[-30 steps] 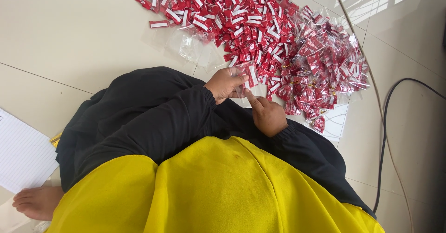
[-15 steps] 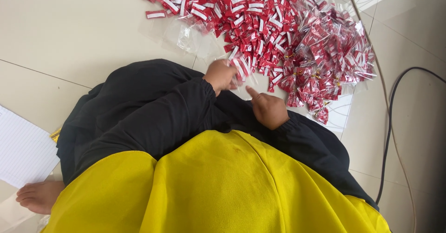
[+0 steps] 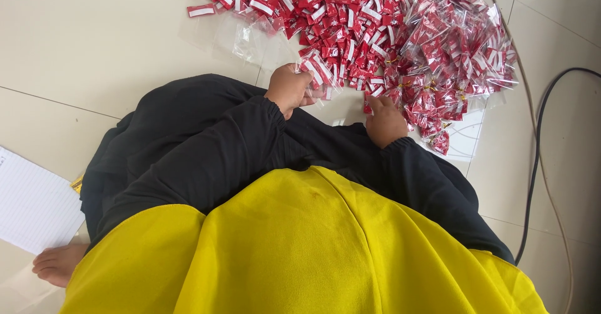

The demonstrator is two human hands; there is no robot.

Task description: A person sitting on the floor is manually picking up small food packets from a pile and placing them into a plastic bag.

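Note:
A big heap of small red and white packets [image 3: 375,26] lies on the tiled floor in front of me. Many on the right side are bundled in clear plastic bags [image 3: 451,57]. My left hand [image 3: 288,90] grips a few red and white packets [image 3: 316,73] fanned out at the heap's near edge. My right hand [image 3: 385,123] rests palm down on the floor, fingertips touching loose packets [image 3: 374,95] at the heap's edge. Black sleeves cover both arms, and a yellow cloth [image 3: 300,245] fills the lower view.
Empty clear bags [image 3: 250,38] lie left of the heap. A black cable [image 3: 538,132] runs along the floor on the right. A lined white paper sheet [image 3: 31,201] lies at the left, with a bare foot [image 3: 59,264] below it.
My right hand moved away from the left hand, out to the right edge of the heap. The left hand keeps its packets. The view shifted slightly down.

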